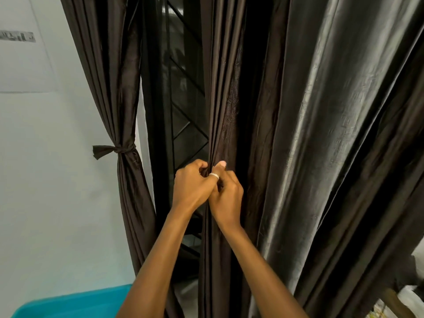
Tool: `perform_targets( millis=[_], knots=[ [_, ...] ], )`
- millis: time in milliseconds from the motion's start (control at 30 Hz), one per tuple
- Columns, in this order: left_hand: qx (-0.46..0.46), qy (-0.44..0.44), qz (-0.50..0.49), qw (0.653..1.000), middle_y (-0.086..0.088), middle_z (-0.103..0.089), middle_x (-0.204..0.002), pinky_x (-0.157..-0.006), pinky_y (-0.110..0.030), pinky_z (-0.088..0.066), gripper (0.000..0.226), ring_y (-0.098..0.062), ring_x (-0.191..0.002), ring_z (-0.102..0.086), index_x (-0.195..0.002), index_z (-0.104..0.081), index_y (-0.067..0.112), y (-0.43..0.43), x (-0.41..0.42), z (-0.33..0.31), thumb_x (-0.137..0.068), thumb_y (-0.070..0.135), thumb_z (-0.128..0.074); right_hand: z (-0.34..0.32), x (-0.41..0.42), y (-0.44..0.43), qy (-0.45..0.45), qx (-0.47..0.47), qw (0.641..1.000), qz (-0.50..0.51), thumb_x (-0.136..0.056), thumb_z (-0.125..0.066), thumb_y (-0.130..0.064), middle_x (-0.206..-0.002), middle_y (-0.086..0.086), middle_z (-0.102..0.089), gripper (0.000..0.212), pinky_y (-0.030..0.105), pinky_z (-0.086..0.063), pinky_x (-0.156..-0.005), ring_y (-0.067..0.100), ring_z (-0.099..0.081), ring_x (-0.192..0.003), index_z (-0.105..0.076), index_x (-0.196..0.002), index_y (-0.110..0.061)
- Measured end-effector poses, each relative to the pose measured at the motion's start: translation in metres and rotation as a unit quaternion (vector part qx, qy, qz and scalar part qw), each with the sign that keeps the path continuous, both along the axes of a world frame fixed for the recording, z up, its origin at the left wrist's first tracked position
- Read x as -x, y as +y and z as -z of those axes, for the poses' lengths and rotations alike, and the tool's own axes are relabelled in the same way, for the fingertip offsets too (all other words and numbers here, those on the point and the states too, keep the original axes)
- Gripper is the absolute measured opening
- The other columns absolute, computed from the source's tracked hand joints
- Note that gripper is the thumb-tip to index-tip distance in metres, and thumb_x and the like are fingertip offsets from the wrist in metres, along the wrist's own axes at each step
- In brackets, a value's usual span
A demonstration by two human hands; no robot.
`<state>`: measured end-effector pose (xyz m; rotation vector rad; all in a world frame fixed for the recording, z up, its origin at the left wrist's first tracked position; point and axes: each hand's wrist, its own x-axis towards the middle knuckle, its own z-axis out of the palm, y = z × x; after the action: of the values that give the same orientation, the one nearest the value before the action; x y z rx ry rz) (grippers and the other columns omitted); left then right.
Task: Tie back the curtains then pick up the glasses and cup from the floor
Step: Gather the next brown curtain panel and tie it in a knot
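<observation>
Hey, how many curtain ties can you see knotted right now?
1. The tie is knotted around the left curtain, beside the wall. The left hand and right hand grip the middle curtain and may hide a second one.

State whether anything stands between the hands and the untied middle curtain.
Nothing visible does: the left hand and the right hand both grip the gathered folds of the middle curtain directly.
</observation>
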<state>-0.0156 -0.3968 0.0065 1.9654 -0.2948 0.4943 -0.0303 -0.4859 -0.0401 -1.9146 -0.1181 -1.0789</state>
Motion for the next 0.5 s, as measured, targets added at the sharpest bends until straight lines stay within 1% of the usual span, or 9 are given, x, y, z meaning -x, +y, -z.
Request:
perform_targets(
  millis=[33, 67, 167, 267, 333, 367, 400, 433, 500],
  knots=[
    [-0.015, -0.001, -0.023, 1.0, 0.004, -0.068, -0.066, -0.062, -0.032, -0.056, 0.044, -0.01, -0.064, -0.067, -0.078, -0.067, 0.025, -0.001, -0.001, -0.003, -0.084, 0.069, -0.062, 0.001, 0.0, 0.001, -0.003, 0.008, 1.0, -0.001, -0.1, -0.06, -0.008, -0.08, -0.006, -0.056, 0.013, 0.011, -0.04, -0.06, 0.005, -0.054, -0.068, -0.07, -0.094, -0.013],
    [-0.026, -0.003, -0.046, 0.999, 0.005, -0.066, -0.065, -0.064, -0.035, -0.057, 0.042, -0.011, -0.065, -0.066, -0.075, -0.066, 0.025, -0.002, -0.002, -0.005, -0.085, 0.065, -0.063, 0.001, 0.001, 0.001, -0.005, 0.015, 1.0, 0.0, -0.098, -0.06, -0.005, -0.079, -0.007, -0.055, 0.014, 0.011, -0.039, -0.059, 0.004, -0.053, -0.067, -0.069, -0.092, -0.013],
    [-0.031, 0.0, -0.075, 0.997, 0.004, -0.066, -0.066, -0.071, -0.042, -0.059, 0.03, -0.019, -0.069, -0.067, -0.074, -0.064, 0.025, -0.002, -0.007, -0.008, -0.09, 0.049, -0.062, 0.001, 0.001, -0.001, -0.002, 0.036, 0.999, 0.007, -0.092, -0.061, 0.005, -0.078, -0.009, -0.052, 0.018, 0.008, -0.037, -0.06, 0.0, -0.05, -0.066, -0.069, -0.085, -0.01],
    [-0.015, 0.015, -0.072, 0.997, 0.005, -0.067, -0.066, -0.072, -0.043, -0.059, 0.026, -0.019, -0.07, -0.068, -0.075, -0.067, 0.024, -0.001, -0.007, -0.009, -0.091, 0.044, -0.065, -0.003, 0.001, -0.007, 0.011, 0.065, 0.998, -0.016, -0.089, -0.063, 0.005, -0.087, -0.008, -0.06, 0.02, 0.006, -0.041, -0.07, -0.001, -0.057, -0.076, -0.075, -0.099, -0.008],
    [0.007, 0.021, -0.074, 0.997, 0.006, -0.068, -0.063, -0.072, -0.042, -0.059, 0.026, -0.015, -0.068, -0.068, -0.074, -0.07, 0.021, 0.001, -0.009, -0.01, -0.092, 0.04, -0.068, -0.01, 0.002, -0.013, 0.043, 0.063, 0.996, -0.043, -0.092, -0.068, -0.004, -0.099, -0.006, -0.07, 0.024, 0.007, -0.046, -0.079, 0.0, -0.063, -0.089, -0.077, -0.113, -0.013],
    [0.014, 0.023, -0.079, 0.997, 0.006, -0.068, -0.063, -0.072, -0.041, -0.059, 0.027, -0.014, -0.068, -0.067, -0.074, -0.071, 0.019, 0.003, -0.01, -0.011, -0.092, 0.038, -0.069, -0.013, 0.004, -0.018, 0.057, 0.052, 0.996, -0.045, -0.092, -0.07, -0.009, -0.105, -0.006, -0.072, 0.025, 0.01, -0.049, -0.082, -0.001, -0.064, -0.094, -0.076, -0.115, -0.015],
    [0.018, 0.022, -0.082, 0.996, 0.003, -0.068, -0.063, -0.072, -0.04, -0.058, 0.028, -0.014, -0.067, -0.066, -0.074, -0.072, 0.017, 0.005, -0.011, -0.011, -0.092, 0.037, -0.069, -0.017, 0.008, -0.023, 0.057, 0.036, 0.997, -0.025, -0.092, -0.072, -0.014, -0.109, -0.005, -0.073, 0.025, 0.013, -0.051, -0.085, 0.0, -0.065, -0.098, -0.076, -0.116, -0.016],
    [0.022, 0.02, -0.082, 0.996, 0.0, -0.068, -0.063, -0.07, -0.038, -0.057, 0.028, -0.014, -0.065, -0.066, -0.072, -0.071, 0.017, 0.008, -0.012, -0.011, -0.092, 0.037, -0.07, -0.021, 0.011, -0.029, 0.039, 0.019, 0.999, 0.025, -0.091, -0.073, -0.016, -0.112, -0.003, -0.071, 0.025, 0.017, -0.052, -0.088, 0.003, -0.065, -0.102, -0.075, -0.116, -0.016],
    [0.029, 0.018, -0.085, 0.996, -0.002, -0.068, -0.063, -0.063, -0.03, -0.054, 0.03, -0.012, -0.061, -0.063, -0.067, -0.066, 0.02, 0.012, -0.012, -0.011, -0.092, 0.035, -0.072, -0.028, 0.017, -0.044, -0.014, -0.019, 0.986, 0.168, -0.087, -0.076, -0.017, -0.119, 0.004, -0.062, 0.035, 0.025, -0.048, -0.095, 0.018, -0.059, -0.11, -0.068, -0.121, -0.012]
  ],
)
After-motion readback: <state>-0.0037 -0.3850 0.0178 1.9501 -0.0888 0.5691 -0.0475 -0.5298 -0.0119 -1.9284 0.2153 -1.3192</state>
